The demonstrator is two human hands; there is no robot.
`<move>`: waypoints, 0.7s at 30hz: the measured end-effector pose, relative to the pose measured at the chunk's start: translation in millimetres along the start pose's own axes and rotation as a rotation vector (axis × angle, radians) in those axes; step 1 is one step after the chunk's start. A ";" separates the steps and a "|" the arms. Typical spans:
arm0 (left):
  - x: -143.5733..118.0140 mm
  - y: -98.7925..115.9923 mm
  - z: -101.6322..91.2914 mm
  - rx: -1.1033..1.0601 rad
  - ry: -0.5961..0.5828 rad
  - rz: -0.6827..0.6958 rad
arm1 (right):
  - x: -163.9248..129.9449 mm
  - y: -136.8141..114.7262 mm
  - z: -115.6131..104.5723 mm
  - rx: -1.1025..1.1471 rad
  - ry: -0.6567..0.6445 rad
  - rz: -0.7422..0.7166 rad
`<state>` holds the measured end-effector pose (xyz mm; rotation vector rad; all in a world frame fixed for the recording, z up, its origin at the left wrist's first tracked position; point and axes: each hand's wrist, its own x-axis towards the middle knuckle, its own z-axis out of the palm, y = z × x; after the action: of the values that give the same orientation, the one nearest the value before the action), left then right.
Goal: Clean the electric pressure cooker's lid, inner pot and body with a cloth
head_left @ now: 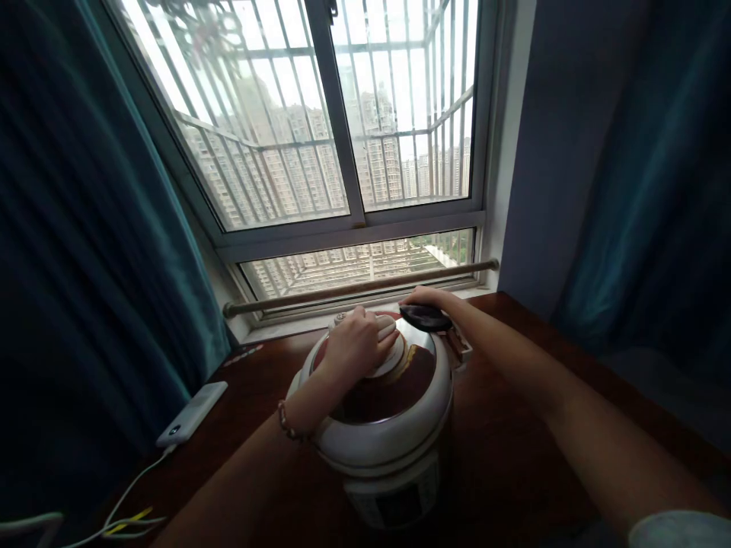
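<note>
A white electric pressure cooker (377, 449) with a shiny brown lid (365, 403) stands on the table in front of me. My left hand (357, 339) lies over the lid's top, its fingers wrapped around the pale lid handle (386, 327). At the far right rim, my right hand (429, 297) curls over a dark, glossy oval object (426, 317); its exact kind I cannot make out. Just below that, a brown and white side handle (461, 348) juts from the cooker. A dim control panel (400, 502) faces me.
The cooker rests on a dark brown wooden table (508, 426). A white power bank (193, 413) with a white cable (134, 481) lies at the left. Behind are a barred window (357, 223) and a rail (365, 288). Blue curtains (114, 190) hang on both sides.
</note>
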<state>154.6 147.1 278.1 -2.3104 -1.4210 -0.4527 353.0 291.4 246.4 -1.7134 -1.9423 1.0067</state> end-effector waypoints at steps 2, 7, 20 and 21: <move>7.0 0.6 0.9 0.080 -0.026 0.030 | 4.0 7.3 4.4 0.020 -0.025 -0.018; 9.4 -3.6 1.1 0.098 -0.033 0.056 | 5.3 19.3 5.3 0.054 -0.046 -0.082; 7.2 -5.0 5.0 0.084 -0.019 -0.019 | -2.8 18.3 2.6 -0.002 0.096 -0.143; 7.2 -4.3 4.5 0.081 -0.033 -0.010 | -5.8 17.2 -0.2 -0.019 0.153 -0.158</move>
<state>154.2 156.6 278.2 -2.2572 -1.4403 -0.3554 366.5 286.1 235.5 -1.5685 -1.9582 0.7798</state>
